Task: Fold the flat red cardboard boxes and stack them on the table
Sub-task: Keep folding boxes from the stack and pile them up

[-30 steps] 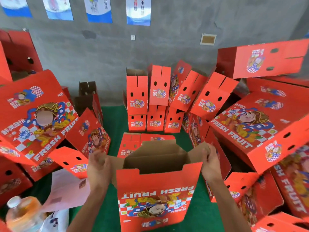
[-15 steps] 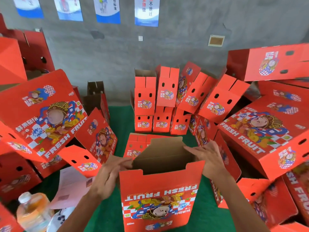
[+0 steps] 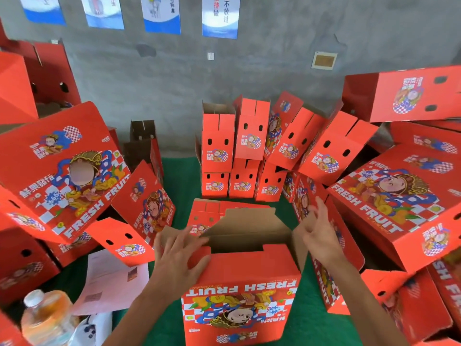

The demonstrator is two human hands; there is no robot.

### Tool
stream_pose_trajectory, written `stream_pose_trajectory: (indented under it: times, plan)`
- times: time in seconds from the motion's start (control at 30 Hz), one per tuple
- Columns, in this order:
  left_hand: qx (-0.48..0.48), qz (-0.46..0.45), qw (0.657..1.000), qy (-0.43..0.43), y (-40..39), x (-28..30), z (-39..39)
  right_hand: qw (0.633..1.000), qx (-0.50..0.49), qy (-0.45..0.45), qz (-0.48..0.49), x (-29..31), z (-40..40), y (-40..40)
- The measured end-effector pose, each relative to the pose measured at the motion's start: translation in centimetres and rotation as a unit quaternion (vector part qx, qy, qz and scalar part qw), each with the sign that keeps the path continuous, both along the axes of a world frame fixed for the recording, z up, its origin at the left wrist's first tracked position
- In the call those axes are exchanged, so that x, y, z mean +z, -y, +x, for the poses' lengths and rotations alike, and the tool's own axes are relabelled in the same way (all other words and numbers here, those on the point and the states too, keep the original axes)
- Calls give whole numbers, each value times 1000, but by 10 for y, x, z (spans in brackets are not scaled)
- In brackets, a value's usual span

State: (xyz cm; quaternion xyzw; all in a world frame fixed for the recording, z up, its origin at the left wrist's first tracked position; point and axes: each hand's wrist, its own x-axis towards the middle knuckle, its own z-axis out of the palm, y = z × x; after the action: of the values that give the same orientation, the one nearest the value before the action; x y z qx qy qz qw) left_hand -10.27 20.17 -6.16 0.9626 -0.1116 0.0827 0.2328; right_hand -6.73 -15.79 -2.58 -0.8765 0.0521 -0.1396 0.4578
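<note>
A half-folded red "FRESH FRUIT" box (image 3: pixel 239 295) stands upright in front of me, its top open and its brown inside showing. My left hand (image 3: pixel 179 255) lies on the box's upper left corner, with straight fingers on the left side flap and the thumb against the red front panel. At the right side flap, my right hand (image 3: pixel 321 236) has its fingers spread and holds nothing. Flat red boxes (image 3: pixel 212 213) lie on the green table (image 3: pixel 182 176) just behind the open box.
Folded red boxes are piled at the back (image 3: pixel 244 146), on the left (image 3: pixel 62 171) and on the right (image 3: pixel 399 196). A plastic bottle (image 3: pixel 47 318) and a sheet of paper (image 3: pixel 112 278) lie at the lower left. A grey wall closes off the back.
Both hands left the spread side flaps and went inward over the box top. My left hand now rests on the left corner, and my right hand has drawn back to the right flap.
</note>
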Motion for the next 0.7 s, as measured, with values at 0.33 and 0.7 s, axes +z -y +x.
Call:
stream_pose_trajectory:
  times: [0.33,0.7]
  plan:
    - [30,242,969,-30,33,-4,14,974,90,64,200,-29,-21,-15]
    - [104,-137,960,221,47,-5,9,968,201,-5,-153,-46,-18,-17]
